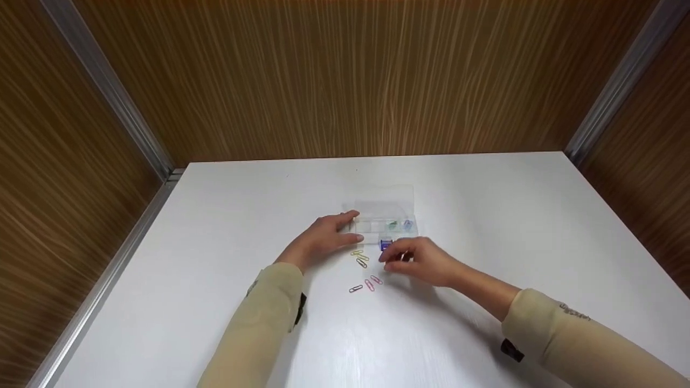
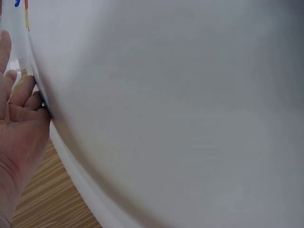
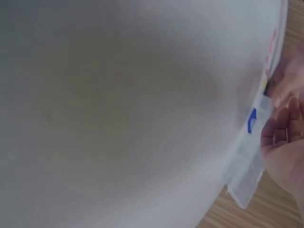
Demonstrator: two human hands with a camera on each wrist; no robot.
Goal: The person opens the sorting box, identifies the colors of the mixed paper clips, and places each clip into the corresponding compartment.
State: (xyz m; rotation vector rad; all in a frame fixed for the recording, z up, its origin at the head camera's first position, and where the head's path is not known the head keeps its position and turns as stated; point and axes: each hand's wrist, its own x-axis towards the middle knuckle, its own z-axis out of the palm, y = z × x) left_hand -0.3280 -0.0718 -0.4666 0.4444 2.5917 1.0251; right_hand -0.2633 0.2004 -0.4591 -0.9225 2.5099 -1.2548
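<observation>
A clear plastic box (image 1: 370, 238) with compartments lies on the table, its transparent lid (image 1: 385, 196) raised at the back. My left hand (image 1: 326, 231) holds the box's left end, thumb along the front and forefinger at the back corner. Green paper clips (image 1: 392, 225) and pale blue-violet paper clips (image 1: 408, 224) fill two rear compartments. Dark blue paper clips (image 1: 386, 244) are in a front one. Just before that compartment hovers my right hand (image 1: 423, 261), fingers loosely bent, thumb and forefinger tips close together with nothing visible between them.
Yellow paper clips (image 1: 357, 253) and a darker paper clip (image 1: 361, 263) lie close in front of the box. Nearer me are pink paper clips (image 1: 369, 285) and a dark paper clip (image 1: 356, 289). Wood-grain panels (image 1: 366, 81) wall the white table (image 1: 215, 226) at the back and sides.
</observation>
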